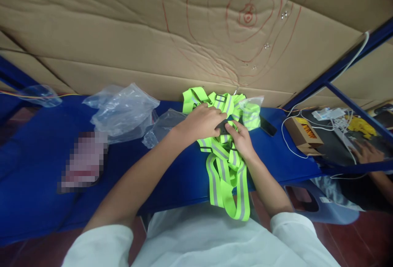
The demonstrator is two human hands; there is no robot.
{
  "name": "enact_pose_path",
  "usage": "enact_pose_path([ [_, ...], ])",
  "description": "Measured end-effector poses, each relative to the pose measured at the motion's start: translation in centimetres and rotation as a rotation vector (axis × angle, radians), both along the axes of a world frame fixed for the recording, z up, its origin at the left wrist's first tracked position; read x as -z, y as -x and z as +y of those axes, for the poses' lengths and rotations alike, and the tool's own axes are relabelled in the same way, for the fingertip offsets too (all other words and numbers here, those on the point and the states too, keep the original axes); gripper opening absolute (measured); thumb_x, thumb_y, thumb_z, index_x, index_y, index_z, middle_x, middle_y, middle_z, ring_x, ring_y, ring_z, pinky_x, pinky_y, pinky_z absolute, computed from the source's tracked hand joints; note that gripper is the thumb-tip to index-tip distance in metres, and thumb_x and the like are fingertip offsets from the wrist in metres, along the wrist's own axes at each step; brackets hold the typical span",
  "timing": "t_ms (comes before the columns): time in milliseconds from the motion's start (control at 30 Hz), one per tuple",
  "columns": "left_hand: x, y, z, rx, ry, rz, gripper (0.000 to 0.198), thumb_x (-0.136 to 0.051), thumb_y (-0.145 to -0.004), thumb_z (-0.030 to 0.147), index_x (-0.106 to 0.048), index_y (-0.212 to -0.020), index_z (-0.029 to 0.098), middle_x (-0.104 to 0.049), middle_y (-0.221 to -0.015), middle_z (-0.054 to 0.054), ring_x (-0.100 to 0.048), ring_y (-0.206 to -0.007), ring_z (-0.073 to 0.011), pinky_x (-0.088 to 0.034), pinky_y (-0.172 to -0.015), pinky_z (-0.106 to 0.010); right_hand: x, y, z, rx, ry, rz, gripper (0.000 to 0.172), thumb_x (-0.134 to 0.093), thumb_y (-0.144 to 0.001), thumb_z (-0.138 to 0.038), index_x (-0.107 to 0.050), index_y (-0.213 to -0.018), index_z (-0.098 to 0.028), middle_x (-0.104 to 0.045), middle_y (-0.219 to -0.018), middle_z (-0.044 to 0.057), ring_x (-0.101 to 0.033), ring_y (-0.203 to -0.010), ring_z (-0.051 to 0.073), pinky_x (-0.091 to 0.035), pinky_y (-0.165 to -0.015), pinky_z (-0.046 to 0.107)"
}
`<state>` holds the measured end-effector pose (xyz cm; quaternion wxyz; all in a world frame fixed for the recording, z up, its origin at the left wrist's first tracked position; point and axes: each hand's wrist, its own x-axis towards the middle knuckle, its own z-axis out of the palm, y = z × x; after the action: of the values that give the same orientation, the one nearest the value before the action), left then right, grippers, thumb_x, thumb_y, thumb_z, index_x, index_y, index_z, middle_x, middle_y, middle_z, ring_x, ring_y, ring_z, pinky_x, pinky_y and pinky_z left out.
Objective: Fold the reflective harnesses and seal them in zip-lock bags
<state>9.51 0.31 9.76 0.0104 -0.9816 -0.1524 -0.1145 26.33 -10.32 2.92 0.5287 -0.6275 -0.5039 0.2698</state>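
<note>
A bright yellow-green reflective strap with a grey stripe is between my hands, and its loops hang over the table's front edge. My left hand has its fingers curled down at a dark buckle on the strap. From the other side my right hand pinches the same buckle with its thumb on top. Whether the buckle's halves are joined is hidden by my fingers. Behind my hands lies a heap of similar straps with black sliders. Beside it, a clear bag holds a folded strap.
Clear plastic bags lie left of my hands on the blue table. A dark phone and a cardboard box are to the right. Cardboard walls the back. Another person's hand rests beyond the blue frame.
</note>
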Motion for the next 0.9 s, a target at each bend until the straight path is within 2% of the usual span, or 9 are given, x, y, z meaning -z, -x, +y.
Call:
enact_pose_path([
  [200, -0.2, 0.5, -0.1, -0.073, 0.028, -0.006, 0.029, -0.067, -0.086, 0.030, -0.069, -0.114, 0.020, -0.075, -0.109, -0.011, -0.074, -0.099, -0.0336, -0.050, -0.079, -0.039, -0.2, 0.3, 0.1, 0.015, -0.003, -0.022, 0.032, -0.066, -0.093, -0.052, -0.067, -0.086, -0.020, -0.065, -0.083, -0.001, -0.056, -0.080, 0.018, -0.044, -0.079, 0.030],
  [300, 0.0, 1.1, 1.0, -0.081, 0.172, 0.010, 0.031, -0.065, -0.091, 0.035, -0.068, -0.120, 0.023, -0.076, -0.113, -0.009, -0.073, -0.102, -0.0302, -0.050, -0.079, -0.034, -0.2, 0.1, 0.1, 0.051, 0.009, -0.023, 0.034, -0.065, -0.092, -0.054, -0.066, -0.085, -0.021, -0.066, -0.082, 0.000, -0.058, -0.081, 0.020, -0.045, -0.078, 0.030],
  [400, 0.1, 2.1, 2.8, -0.021, 0.373, -0.007, 0.042, -0.064, -0.092, 0.035, -0.063, -0.133, 0.026, -0.074, -0.128, -0.005, -0.071, -0.114, -0.0268, -0.051, -0.087, -0.032, -0.1, -0.1, 0.1, 0.075, -0.003, -0.018, 0.035, -0.065, -0.093, -0.056, -0.067, -0.089, -0.022, -0.067, -0.085, 0.000, -0.060, -0.085, 0.021, -0.047, -0.079, 0.031],
  [500, -0.6, 3.5, 4.4, -0.036, 0.423, -0.069, 0.042, -0.064, -0.092, 0.036, -0.066, -0.133, 0.024, -0.074, -0.131, -0.005, -0.069, -0.117, -0.0257, -0.050, -0.096, -0.033, -0.1, -0.4, -0.1, 0.041, -0.059, -0.024, 0.032, -0.067, -0.093, -0.055, -0.066, -0.101, -0.024, -0.072, -0.098, 0.002, -0.065, -0.096, 0.024, -0.050, -0.087, 0.034],
  [600, -2.2, 5.4, 5.2, -0.126, 0.438, -0.164, 0.034, -0.065, -0.091, 0.039, -0.072, -0.119, 0.022, -0.077, -0.118, -0.003, -0.070, -0.108, -0.0243, -0.051, -0.098, -0.034, -0.1, -0.9, -0.2, -0.041, -0.128, -0.040, 0.035, -0.072, -0.092, -0.050, -0.065, -0.118, -0.028, -0.073, -0.123, 0.004, -0.066, -0.118, 0.026, -0.050, -0.103, 0.038],
  [667, -3.4, 6.7, 5.3, -0.193, 0.527, -0.291, 0.030, -0.066, -0.091, 0.040, -0.073, -0.112, 0.020, -0.077, -0.105, -0.002, -0.070, -0.097, -0.0206, -0.053, -0.092, -0.033, -0.1, -1.4, -0.2, -0.049, -0.160, -0.063, 0.039, -0.072, -0.094, -0.047, -0.065, -0.129, -0.029, -0.069, -0.136, 0.004, -0.062, -0.130, 0.027, -0.047, -0.112, 0.040],
  [733, -4.5, 8.0, 5.3, -0.238, 0.610, -0.515, 0.030, -0.073, -0.087, 0.039, -0.072, -0.106, 0.017, -0.076, -0.101, -0.001, -0.069, -0.092, -0.0176, -0.054, -0.089, -0.031, -0.3, -2.2, -0.1, 0.002, -0.182, -0.086, 0.038, -0.072, -0.094, -0.045, -0.068, -0.128, -0.028, -0.071, -0.136, 0.005, -0.063, -0.130, 0.027, -0.046, -0.114, 0.042],
  [833, -5.5, 10.0, 5.9, -0.224, 0.622, -0.974, 0.035, -0.085, -0.075, 0.034, -0.067, -0.098, 0.015, -0.076, -0.104, -0.002, -0.070, -0.097, -0.0165, -0.056, -0.094, -0.033, -0.8, -4.2, -0.3, 0.127, -0.253, -0.062, 0.030, -0.078, -0.088, -0.042, -0.074, -0.112, -0.024, -0.076, -0.113, 0.004, -0.069, -0.110, 0.024, -0.051, -0.103, 0.040],
  [900, -5.9, 11.8, 7.1, -0.225, 0.528, -1.261, 0.040, -0.087, -0.069, 0.034, -0.064, -0.096, 0.015, -0.075, -0.107, -0.001, -0.070, -0.102, -0.0169, -0.057, -0.100, -0.035, -1.4, -6.4, -0.7, 0.256, -0.361, 0.042, 0.029, -0.084, -0.082, -0.037, -0.073, -0.104, -0.021, -0.074, -0.099, 0.001, -0.069, -0.092, 0.018, -0.054, -0.091, 0.033],
])
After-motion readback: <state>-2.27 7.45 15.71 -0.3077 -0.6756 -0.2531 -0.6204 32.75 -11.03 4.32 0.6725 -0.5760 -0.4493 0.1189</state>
